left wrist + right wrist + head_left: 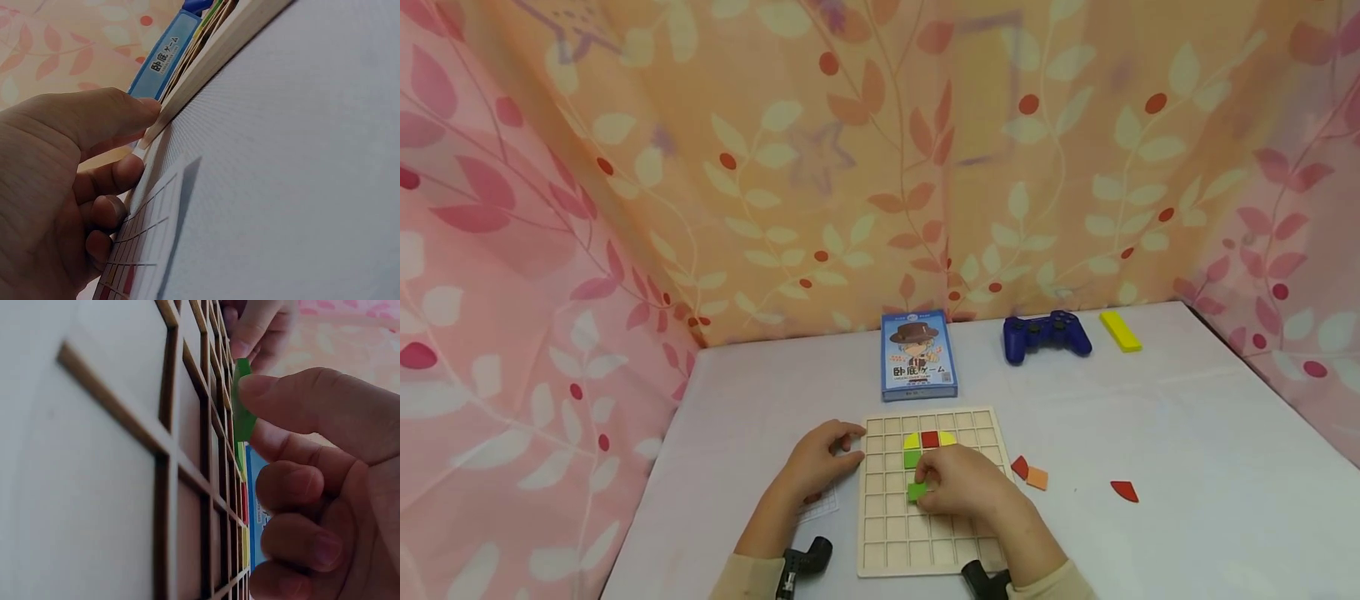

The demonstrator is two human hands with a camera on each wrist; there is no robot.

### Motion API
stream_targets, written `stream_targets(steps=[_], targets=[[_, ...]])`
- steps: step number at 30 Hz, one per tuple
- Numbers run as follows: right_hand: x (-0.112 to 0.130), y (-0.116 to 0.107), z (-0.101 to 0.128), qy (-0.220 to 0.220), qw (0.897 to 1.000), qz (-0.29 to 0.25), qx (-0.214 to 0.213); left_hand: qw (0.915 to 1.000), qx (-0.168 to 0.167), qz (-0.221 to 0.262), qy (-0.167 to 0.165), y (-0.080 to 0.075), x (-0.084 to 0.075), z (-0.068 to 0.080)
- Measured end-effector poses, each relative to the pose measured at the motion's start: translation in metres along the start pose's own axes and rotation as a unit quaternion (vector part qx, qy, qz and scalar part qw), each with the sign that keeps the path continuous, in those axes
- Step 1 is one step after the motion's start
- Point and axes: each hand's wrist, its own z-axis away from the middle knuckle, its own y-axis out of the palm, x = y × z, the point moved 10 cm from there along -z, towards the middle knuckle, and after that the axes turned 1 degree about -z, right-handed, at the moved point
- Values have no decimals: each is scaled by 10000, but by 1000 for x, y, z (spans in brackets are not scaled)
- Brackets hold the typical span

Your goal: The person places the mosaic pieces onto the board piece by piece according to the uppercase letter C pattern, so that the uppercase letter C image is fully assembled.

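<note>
A wooden grid board [887, 533] lies on the white table near its front edge. Its upper rows hold a red square [930, 439] between two yellow quarter pieces, with a green square [912, 458] below them. My right hand [951, 487] hovers over the board's middle and pinches a second green square [917, 492] between thumb and forefinger, just above the cells [242, 406]. My left hand [820, 458] grips the board's left edge [212, 56], thumb on top and curled fingers against the side.
A gridded paper card [150, 244] lies under my left hand. A dark red piece [1019, 467], an orange square [1037, 477] and a red quarter piece [1124, 491] lie right of the board. Behind are a blue card box [918, 356], a blue game controller [1046, 334] and a yellow block [1120, 330]. Floral curtains enclose the table.
</note>
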Motion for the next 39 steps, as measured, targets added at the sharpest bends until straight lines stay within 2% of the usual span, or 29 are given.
stream_targets(steps=[6,14,20,23,35,39], targets=[[2,2,-1,57,9997,232,-59,9998,-38,-68,203,-1,-4,-1],[4,-7,-6,187,9969,493,-581,9997,-50,-111,194,-3,-3,-6],[0,-10,-5,407,9948,412,-835,10000,-45,-53,37,-1,-1,-4],[-3,-10,-5,475,9944,325,-885,10000,-40,-16,-24,0,1,-2],[-7,-8,-5,407,9943,265,-950,9999,-1,-91,105,2,-1,-1],[-3,-7,-5,287,9958,384,-786,9998,-40,-96,185,-1,-2,-1]])
